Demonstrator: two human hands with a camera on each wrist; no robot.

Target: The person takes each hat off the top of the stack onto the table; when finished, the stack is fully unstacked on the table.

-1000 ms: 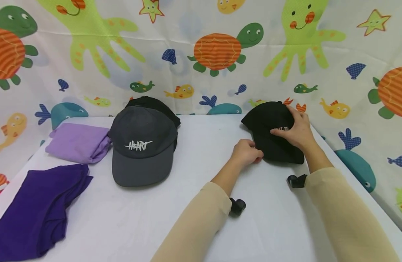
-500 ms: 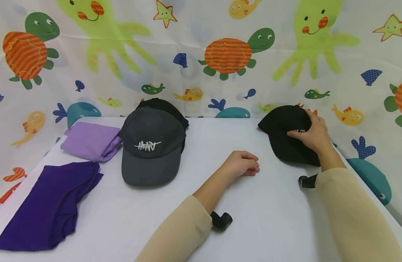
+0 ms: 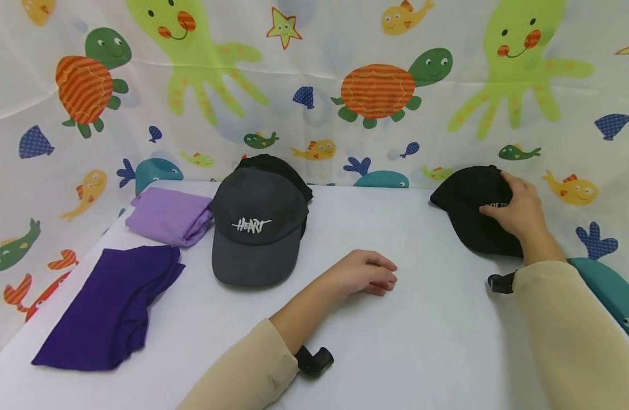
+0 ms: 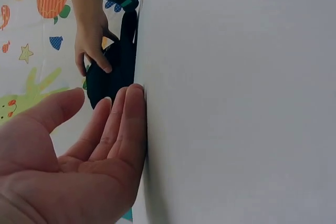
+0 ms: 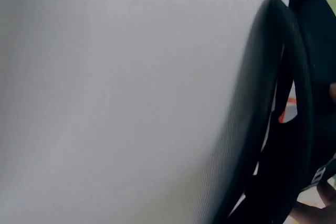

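At the back right of the white table, a black cap (image 3: 470,199) with small white lettering rests with its brim toward me. My right hand (image 3: 521,210) grips its crown, thumb across the front near the lettering and fingers over the far side. In the right wrist view the cap's dark rim (image 5: 302,87) lies close along the table, and only bits of the hand show at the edge. My left hand (image 3: 362,272) is at mid-table, apart from the cap, holding nothing. The left wrist view shows its fingers (image 4: 134,114) loosely extended, thumb apart.
A dark grey cap (image 3: 258,205) lettered HEART overlaps another black cap (image 3: 286,168) left of centre. Beside them lie a folded lilac cloth (image 3: 165,215) and a dark purple cloth (image 3: 106,310). A sea-animal curtain (image 3: 314,68) hangs behind the table (image 3: 422,341).
My left hand has drawn back from the black cap's brim, leftward and toward me, its fingers loosening. My right hand stays on the cap. The head view has turned left.
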